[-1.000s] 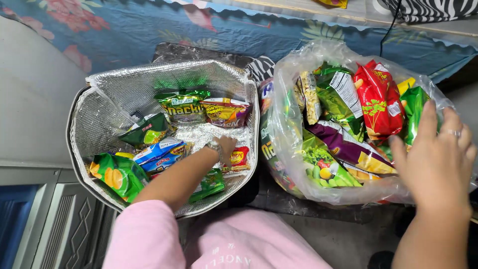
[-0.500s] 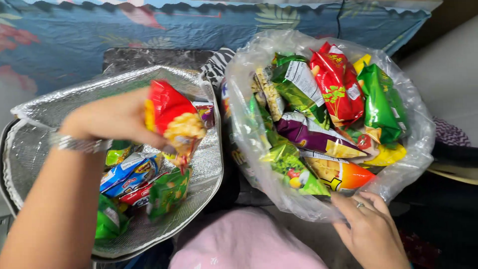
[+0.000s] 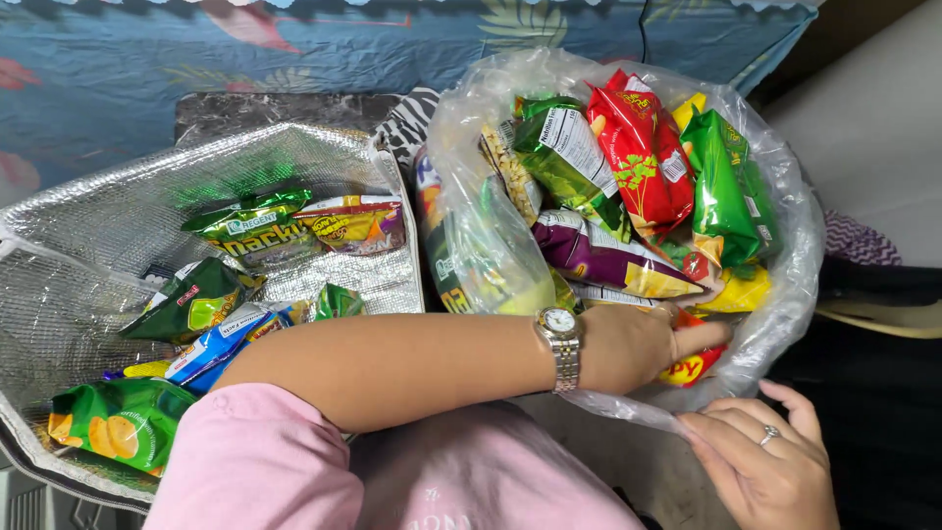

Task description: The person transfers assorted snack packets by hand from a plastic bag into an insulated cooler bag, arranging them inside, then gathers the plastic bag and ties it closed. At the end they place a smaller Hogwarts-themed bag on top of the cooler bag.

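The left hand [image 3: 638,344] reaches across the body into the clear plastic bag [image 3: 785,304] on the right, fingers curled around a small red and yellow snack packet [image 3: 687,368] that sits low in the bag's near side — part of the packet is hidden by the fingers. A silver wristwatch [image 3: 561,345] circles that wrist. The right hand [image 3: 765,471] rests at the bag's near lower rim, fingers loosely spread and pinching a fold of the plastic; a ring shows on one finger. Inside the bag stand a red packet [image 3: 638,147], a green packet [image 3: 731,186] and a purple packet [image 3: 599,257], crowded together. To the left lies the open silver insulated bag [image 3: 88,294], holding a green chip packet [image 3: 113,422], a blue packet [image 3: 211,344] and others — well apart from both hands.
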